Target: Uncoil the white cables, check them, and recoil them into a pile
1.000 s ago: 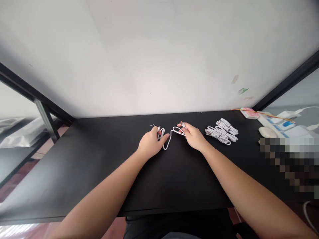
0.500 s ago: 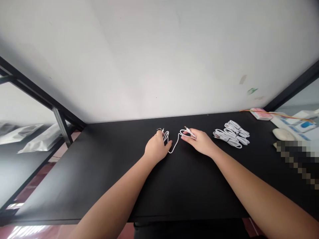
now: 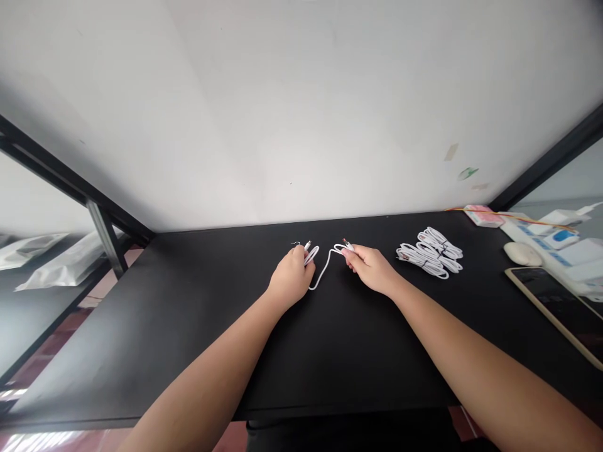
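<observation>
A white cable [image 3: 323,271] lies on the black table [image 3: 330,339] between my two hands. My left hand [image 3: 289,279] is closed on one looped end of it, with a plug and a thin wire tie sticking out past the fingers. My right hand [image 3: 372,269] pinches the other end, its plug pointing up and left. The slack hangs in a loop on the table between them.
Several bundled white cables [image 3: 431,253] lie to the right of my right hand. Further right are a phone [image 3: 556,301], a white mouse [image 3: 522,253], blue-and-white boxes [image 3: 560,242] and a pink packet [image 3: 480,215]. A white wall stands behind. Plastic bags [image 3: 47,263] lie at left.
Both hands have gathered the cable in a little; the loop between them is shorter and my left fingers have closed tighter on their end. The view shifted slightly.
</observation>
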Action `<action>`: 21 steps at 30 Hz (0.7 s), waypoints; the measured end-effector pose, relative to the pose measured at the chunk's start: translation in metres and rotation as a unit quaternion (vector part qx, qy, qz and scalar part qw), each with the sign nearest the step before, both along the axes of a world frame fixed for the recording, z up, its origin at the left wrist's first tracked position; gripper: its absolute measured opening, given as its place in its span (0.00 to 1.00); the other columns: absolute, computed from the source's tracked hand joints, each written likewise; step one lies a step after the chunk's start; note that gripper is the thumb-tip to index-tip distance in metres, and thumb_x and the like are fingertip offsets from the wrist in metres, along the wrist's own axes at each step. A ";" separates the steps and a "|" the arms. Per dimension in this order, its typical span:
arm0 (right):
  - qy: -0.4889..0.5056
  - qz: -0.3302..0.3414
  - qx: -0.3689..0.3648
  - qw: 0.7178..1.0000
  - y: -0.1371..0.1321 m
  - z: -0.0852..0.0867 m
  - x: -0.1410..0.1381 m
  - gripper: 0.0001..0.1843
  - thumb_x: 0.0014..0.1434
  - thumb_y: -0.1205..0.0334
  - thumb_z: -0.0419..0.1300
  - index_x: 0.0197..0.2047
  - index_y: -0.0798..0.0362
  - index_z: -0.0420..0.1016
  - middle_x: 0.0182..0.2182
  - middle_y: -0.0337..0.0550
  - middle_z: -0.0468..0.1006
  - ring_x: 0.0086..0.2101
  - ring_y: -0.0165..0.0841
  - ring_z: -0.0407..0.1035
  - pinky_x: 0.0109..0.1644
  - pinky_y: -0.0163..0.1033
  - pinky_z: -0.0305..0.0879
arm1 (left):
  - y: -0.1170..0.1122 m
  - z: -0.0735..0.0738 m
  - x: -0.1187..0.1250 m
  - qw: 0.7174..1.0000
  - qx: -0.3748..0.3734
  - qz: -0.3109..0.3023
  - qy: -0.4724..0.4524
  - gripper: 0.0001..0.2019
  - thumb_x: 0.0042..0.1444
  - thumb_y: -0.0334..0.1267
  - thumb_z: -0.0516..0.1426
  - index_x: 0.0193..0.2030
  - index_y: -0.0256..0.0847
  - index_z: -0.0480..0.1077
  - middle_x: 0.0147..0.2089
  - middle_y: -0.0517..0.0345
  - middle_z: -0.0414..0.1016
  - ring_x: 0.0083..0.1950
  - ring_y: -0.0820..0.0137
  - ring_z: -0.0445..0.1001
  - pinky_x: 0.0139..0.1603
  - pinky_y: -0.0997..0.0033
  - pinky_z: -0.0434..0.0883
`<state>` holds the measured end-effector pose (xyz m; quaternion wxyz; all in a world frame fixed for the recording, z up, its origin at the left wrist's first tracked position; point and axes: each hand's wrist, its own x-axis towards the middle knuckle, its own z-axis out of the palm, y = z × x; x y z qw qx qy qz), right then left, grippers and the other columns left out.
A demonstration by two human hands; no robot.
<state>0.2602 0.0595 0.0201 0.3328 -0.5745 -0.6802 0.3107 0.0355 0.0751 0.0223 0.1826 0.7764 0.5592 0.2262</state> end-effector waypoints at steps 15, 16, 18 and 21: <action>0.096 0.148 -0.045 0.983 -0.012 0.004 -0.015 0.14 0.71 0.47 0.51 0.40 0.48 0.58 0.29 0.35 0.71 0.29 0.30 0.66 0.39 0.39 0.65 | -0.017 0.002 0.019 0.924 -0.137 -0.028 -0.356 0.21 0.55 0.56 0.65 0.40 0.39 0.70 0.26 0.67 0.55 0.27 0.76 0.54 0.29 0.73 0.55; 0.103 0.151 -0.040 0.982 -0.013 0.004 -0.017 0.14 0.71 0.48 0.50 0.40 0.48 0.58 0.29 0.35 0.71 0.29 0.30 0.66 0.38 0.39 0.65 | -0.017 0.002 0.019 0.923 -0.142 -0.032 -0.355 0.21 0.54 0.56 0.65 0.39 0.39 0.70 0.26 0.67 0.53 0.27 0.76 0.52 0.28 0.72 0.54; 0.117 0.152 -0.029 0.981 -0.014 0.005 -0.020 0.12 0.72 0.49 0.49 0.41 0.48 0.56 0.29 0.35 0.71 0.28 0.30 0.66 0.38 0.39 0.66 | -0.016 0.001 0.019 0.920 -0.149 -0.044 -0.360 0.20 0.53 0.55 0.66 0.37 0.39 0.71 0.25 0.68 0.50 0.26 0.76 0.50 0.28 0.72 0.51; 0.117 0.150 -0.013 0.982 -0.016 0.006 -0.024 0.11 0.73 0.51 0.48 0.44 0.48 0.57 0.31 0.37 0.73 0.30 0.31 0.69 0.39 0.40 0.67 | -0.016 0.000 0.021 0.909 -0.151 -0.056 -0.385 0.19 0.52 0.53 0.68 0.35 0.39 0.71 0.25 0.67 0.52 0.26 0.76 0.51 0.27 0.71 0.51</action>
